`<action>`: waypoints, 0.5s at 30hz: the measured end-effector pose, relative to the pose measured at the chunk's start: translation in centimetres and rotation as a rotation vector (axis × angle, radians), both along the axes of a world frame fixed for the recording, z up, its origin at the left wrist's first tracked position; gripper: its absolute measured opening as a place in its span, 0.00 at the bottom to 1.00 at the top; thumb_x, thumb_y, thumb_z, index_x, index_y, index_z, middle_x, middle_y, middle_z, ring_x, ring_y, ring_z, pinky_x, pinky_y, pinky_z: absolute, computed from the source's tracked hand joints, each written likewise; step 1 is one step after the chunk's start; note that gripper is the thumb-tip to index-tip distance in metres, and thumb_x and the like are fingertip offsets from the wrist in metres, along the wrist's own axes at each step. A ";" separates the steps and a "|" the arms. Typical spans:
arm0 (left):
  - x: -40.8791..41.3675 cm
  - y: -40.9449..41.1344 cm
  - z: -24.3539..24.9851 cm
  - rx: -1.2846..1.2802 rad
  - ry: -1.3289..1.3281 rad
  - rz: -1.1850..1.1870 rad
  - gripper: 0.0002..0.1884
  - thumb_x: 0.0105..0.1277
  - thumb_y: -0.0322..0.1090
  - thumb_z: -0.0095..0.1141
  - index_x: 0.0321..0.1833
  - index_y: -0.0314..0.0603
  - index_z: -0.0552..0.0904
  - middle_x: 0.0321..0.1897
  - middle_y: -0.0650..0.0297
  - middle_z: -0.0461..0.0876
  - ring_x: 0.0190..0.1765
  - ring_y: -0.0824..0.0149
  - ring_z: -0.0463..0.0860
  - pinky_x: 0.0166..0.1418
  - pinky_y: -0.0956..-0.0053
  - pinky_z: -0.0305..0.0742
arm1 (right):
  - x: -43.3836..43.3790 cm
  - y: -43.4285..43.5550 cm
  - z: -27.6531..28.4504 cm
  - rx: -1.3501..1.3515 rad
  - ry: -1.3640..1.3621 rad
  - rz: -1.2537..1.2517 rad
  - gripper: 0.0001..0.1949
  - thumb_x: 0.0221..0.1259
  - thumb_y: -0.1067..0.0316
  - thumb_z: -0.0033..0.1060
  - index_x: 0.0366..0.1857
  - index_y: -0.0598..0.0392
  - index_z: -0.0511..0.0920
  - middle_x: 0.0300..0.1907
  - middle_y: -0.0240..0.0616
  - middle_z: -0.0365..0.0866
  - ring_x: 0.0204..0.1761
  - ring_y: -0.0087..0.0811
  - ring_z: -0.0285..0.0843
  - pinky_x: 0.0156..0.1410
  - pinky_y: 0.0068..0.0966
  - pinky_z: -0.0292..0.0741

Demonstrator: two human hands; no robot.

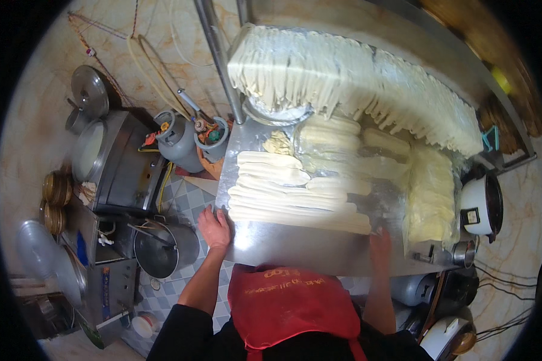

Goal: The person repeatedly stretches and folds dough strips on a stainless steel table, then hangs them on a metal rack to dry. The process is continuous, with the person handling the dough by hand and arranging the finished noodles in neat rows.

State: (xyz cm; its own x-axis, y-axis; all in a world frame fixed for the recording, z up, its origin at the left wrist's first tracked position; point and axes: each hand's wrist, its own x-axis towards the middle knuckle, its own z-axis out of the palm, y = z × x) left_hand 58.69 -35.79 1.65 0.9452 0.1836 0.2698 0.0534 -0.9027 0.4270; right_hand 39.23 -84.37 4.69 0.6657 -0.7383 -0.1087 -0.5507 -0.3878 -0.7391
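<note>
My left hand [214, 228] rests at the left edge of the steel table [271, 252], its fingers somewhat apart and nothing visible in it. Beside it lie long dough strips [293, 203], side by side across the table. My right hand [380, 246], blurred, is at the right end of the nearest strip; whether it grips the dough is unclear. A crumpled dough lump [278, 143] sits behind the strips. Thicker dough rolls [329, 135] lie farther back, and a plastic-covered dough stack [430, 194] is at the right. Many thin dough strands [343, 76] hang over the raised shelf at the back.
A metal basin [278, 117] stands under the hanging strands. Left of the table are gas cylinders [178, 144], a deep metal pot [162, 252] on the tiled floor and a steel cooking unit [126, 167]. A white rice cooker [476, 205] and a small metal pot [464, 253] are at the right.
</note>
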 end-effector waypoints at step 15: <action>-1.2 -3.2 2.2 -0.377 0.337 -0.064 0.15 0.56 0.34 0.75 0.35 0.35 0.81 0.39 0.54 0.87 0.39 0.61 0.86 0.47 0.66 0.80 | 2.1 1.2 -1.4 -0.200 -0.102 0.219 0.16 0.55 0.67 0.67 0.45 0.63 0.78 0.42 0.53 0.84 0.42 0.53 0.82 0.50 0.44 0.78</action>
